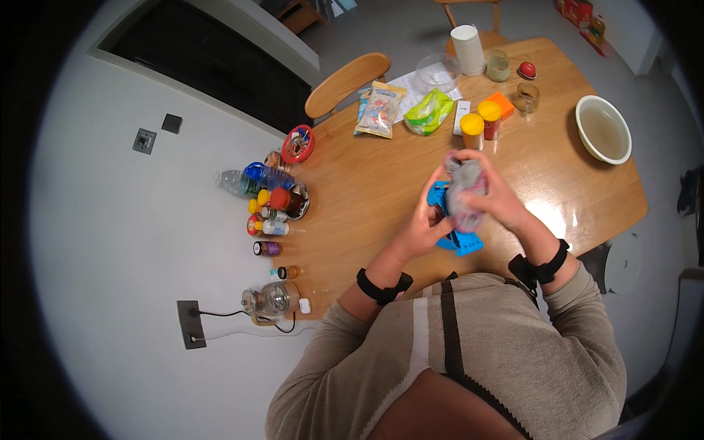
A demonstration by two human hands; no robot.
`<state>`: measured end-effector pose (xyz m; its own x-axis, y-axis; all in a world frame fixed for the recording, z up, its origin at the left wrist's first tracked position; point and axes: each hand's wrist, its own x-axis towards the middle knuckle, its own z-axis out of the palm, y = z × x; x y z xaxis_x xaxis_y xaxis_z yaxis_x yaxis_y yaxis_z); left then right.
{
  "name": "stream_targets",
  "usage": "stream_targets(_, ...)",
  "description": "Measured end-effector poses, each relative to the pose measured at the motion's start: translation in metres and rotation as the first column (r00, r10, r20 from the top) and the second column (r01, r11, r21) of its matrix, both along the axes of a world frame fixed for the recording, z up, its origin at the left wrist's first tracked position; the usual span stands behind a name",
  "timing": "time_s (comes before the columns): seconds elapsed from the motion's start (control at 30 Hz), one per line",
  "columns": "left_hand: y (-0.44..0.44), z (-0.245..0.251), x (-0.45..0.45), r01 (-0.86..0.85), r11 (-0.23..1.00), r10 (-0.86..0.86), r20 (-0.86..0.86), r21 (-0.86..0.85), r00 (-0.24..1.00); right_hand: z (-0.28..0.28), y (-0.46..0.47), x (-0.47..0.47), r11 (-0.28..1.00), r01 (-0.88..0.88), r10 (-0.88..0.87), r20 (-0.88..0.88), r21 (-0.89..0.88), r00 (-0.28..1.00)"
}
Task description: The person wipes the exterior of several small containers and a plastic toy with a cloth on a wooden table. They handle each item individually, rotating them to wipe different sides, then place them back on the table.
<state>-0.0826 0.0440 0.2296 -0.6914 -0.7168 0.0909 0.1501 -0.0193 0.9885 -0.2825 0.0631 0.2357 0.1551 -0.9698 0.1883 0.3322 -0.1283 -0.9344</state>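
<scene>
Above the near part of the wooden table (352, 220), my left hand (423, 225) grips a blue plastic piece (467, 243), its thumb at the lower side and its fingers at the upper. My right hand (498, 192) holds a crumpled grey cloth with pink edges (465, 190) against the blue piece. The cloth is blurred and covers the middle of the blue piece, so its full shape is hidden. Just beyond my hands stand two yellow-lidded containers, one orange (472, 132) and one red (490, 118).
A white basin of cloudy water (580, 129) stands at the right. Farther back are a paper roll (468, 52), glass cups (498, 67), an orange box (501, 104), a green packet (429, 113) and snack bags (380, 110). Bottles, jars and a glass kettle (280, 297) line the wall side.
</scene>
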Motion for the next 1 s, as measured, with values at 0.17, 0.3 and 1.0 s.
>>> stream_targets(0.17,0.003,0.014,-0.003,0.041,0.999,-0.040,0.105,-0.007,0.994,-0.015,-0.002,0.020,0.991,-0.001,0.001,-0.002,0.133,1.000)
stream_targets(0.3,0.001,0.031,0.003,0.094,0.993,-0.078,0.203,-0.071,0.976,-0.011,-0.004,0.016,0.977,-0.127,0.108,0.112,0.174,0.988)
stream_targets(1.0,0.001,0.037,0.003,0.172,0.952,-0.195,0.064,0.254,0.979,0.021,0.013,0.008,0.992,0.125,-0.127,-0.304,-0.023,0.944)
